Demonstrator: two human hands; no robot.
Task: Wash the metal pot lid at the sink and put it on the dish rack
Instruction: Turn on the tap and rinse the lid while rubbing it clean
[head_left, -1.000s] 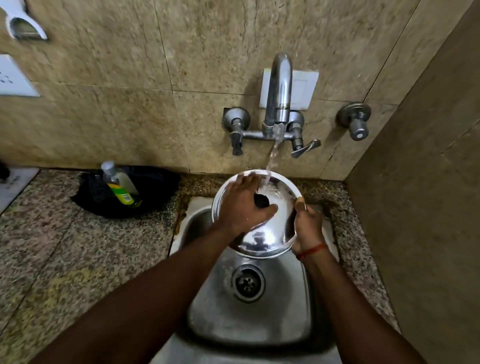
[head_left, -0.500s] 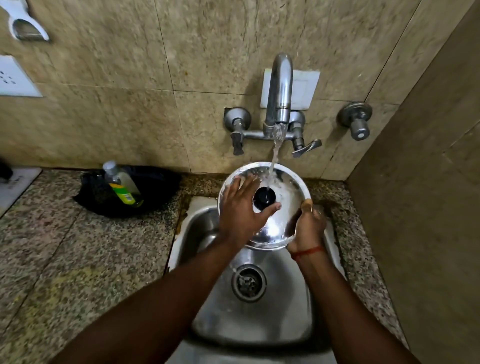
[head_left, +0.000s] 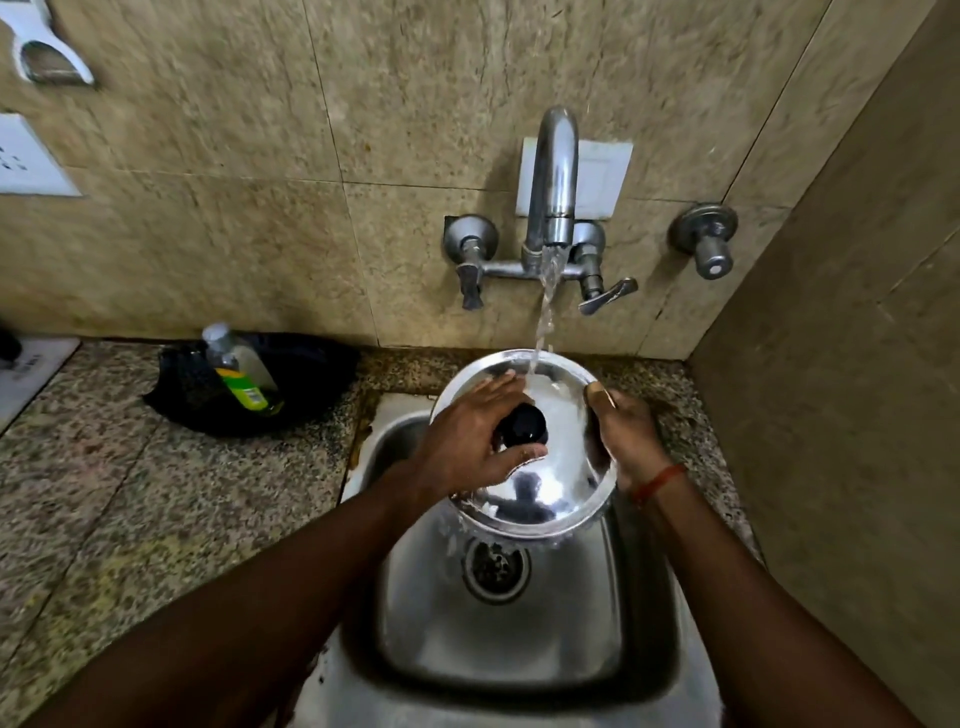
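Lid: you hold the metal lid (head_left: 550, 488) over the sink (head_left: 519, 649), tilted with its top toward you, far edge up under the tap (head_left: 553, 182).
Knob: the black knob (head_left: 522, 425) sits at the lid's centre, facing up.
Water: a stream (head_left: 545, 312) runs from the spout and lands on the lid's far rim, just beside your left fingertips.
Left hand: your left hand (head_left: 472, 441) lies flat on the lid's top, fingers (head_left: 493, 387) spread and reaching toward the far rim, thumb curling below the knob, palm touching the metal.
Right hand: your right hand (head_left: 623, 431) grips the lid's right edge, thumb (head_left: 597, 395) on top near the rim; the other fingers go under the lid, so you cannot tell how they lie.
Wrist: a red thread (head_left: 657, 480) circles your right wrist.
Sink: steel basin set in the counter (head_left: 130, 493), drain (head_left: 496, 569) just below the lid's near edge.
Counter: speckled stone; a black cloth (head_left: 311, 374) lies at the wall to the left, with a soap bottle (head_left: 241, 371) leaning on it, well apart from the sink.
Wall: beige tiles, two tap handles beside the spout and a separate valve (head_left: 706, 239) to the right.
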